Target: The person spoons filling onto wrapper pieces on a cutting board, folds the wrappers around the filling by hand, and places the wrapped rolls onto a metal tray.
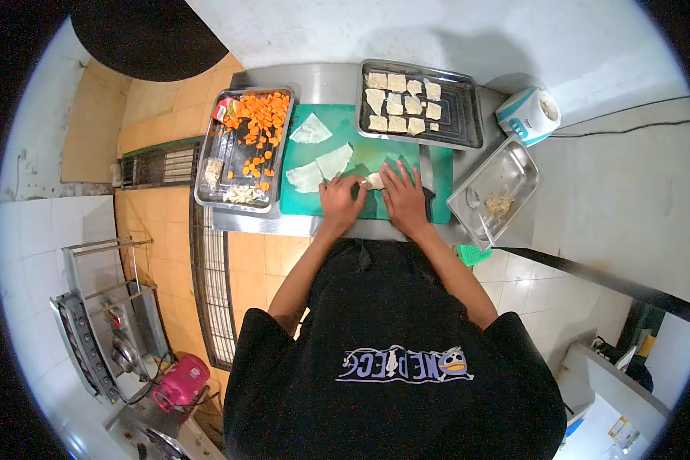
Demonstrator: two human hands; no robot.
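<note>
Rolling or folding of small pale piece (373,182) seems in hand, done on green cutting board (441,162) between both hands. Left hand (340,201) is curled at piece's left end; whether it is pinched cannot be told. Right hand (405,198) is spread open, piece's right end touched by it. Next move seems to call for light, even pressure, so wrapping is not torn; knife (428,201) lies just beside.
</note>
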